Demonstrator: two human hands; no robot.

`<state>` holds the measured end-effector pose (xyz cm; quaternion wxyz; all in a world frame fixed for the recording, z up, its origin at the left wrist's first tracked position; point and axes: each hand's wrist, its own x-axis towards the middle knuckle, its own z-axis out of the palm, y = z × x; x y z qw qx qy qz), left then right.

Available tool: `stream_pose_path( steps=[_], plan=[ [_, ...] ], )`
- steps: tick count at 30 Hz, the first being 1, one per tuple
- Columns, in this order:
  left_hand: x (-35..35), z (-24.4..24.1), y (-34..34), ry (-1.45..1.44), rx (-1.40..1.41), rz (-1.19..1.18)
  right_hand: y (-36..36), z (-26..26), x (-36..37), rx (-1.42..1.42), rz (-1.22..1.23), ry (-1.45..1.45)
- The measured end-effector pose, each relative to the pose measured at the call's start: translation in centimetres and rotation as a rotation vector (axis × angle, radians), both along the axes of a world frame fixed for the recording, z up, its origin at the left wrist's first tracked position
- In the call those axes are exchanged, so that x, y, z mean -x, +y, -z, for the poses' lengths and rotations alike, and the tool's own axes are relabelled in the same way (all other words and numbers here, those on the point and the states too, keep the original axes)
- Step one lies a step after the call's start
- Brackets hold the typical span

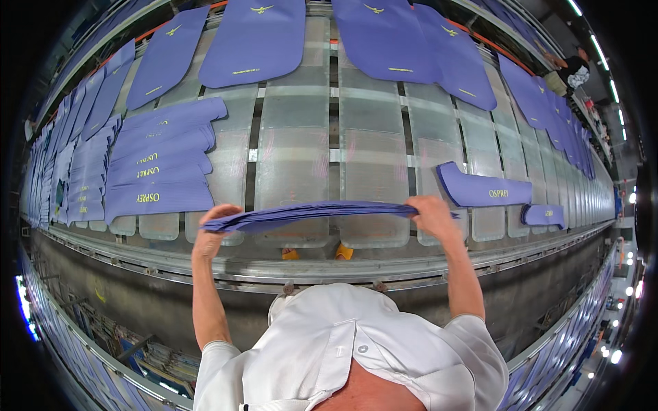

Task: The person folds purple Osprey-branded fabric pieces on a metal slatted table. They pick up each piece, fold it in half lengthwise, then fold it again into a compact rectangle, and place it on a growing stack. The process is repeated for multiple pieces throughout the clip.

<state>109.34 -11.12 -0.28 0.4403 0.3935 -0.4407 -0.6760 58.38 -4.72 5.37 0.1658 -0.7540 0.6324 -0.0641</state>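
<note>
My left hand (pixel 215 230) and my right hand (pixel 433 217) grip opposite ends of a stack of blue-purple fabric panels (pixel 318 210). I see the stack nearly edge-on, its many layers bunched at the left end. It hangs level over the near edge of a long table of glassy, translucent plates (pixel 293 169). Left of my left hand lie several fanned-out panels (pixel 159 180) with yellow brand lettering. To the right of my right hand rests a curved stack of printed panels (pixel 486 187), with a smaller stack (pixel 544 215) beyond it.
Large rounded panels with yellow bird logos (pixel 254 46) line the table's far side. A metal rail (pixel 329 267) runs along the near edge. Further printed pieces (pixel 85 174) overlap at far left. Another person (pixel 570 72) stands at the far right. Another panel-covered table (pixel 97 359) lies behind me.
</note>
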Motion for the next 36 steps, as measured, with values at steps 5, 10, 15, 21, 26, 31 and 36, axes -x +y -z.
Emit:
stream_pose_path(
  steps=[5,10,15,21,26,31,36],
  plan=[
    [1.3,1.6,-0.6,-0.191,-0.098,-0.019,0.1,3.9,-0.3,-0.095,0.091,0.012],
    [1.2,2.6,-1.0,-0.206,-0.068,-0.144,-0.4,3.7,-0.1,-0.055,0.080,0.000],
    [-0.9,1.3,-0.2,-0.059,0.024,-0.178,-0.2,-3.9,-1.5,0.006,0.115,-0.054],
    [2.2,-0.3,-0.2,-0.162,-0.043,-0.066,0.5,2.3,-1.1,-0.002,0.009,0.000],
    [2.8,0.4,-0.9,-0.275,-0.080,-0.042,-0.4,4.1,-2.1,-0.028,0.071,-0.009],
    [1.9,2.8,-1.0,-0.254,-0.153,-0.191,-0.5,2.5,-2.4,-0.012,0.048,-0.037],
    [1.1,-1.8,-0.6,-0.203,-0.109,-0.236,-0.5,-3.8,-2.9,-0.089,0.067,-0.052]
  ],
)
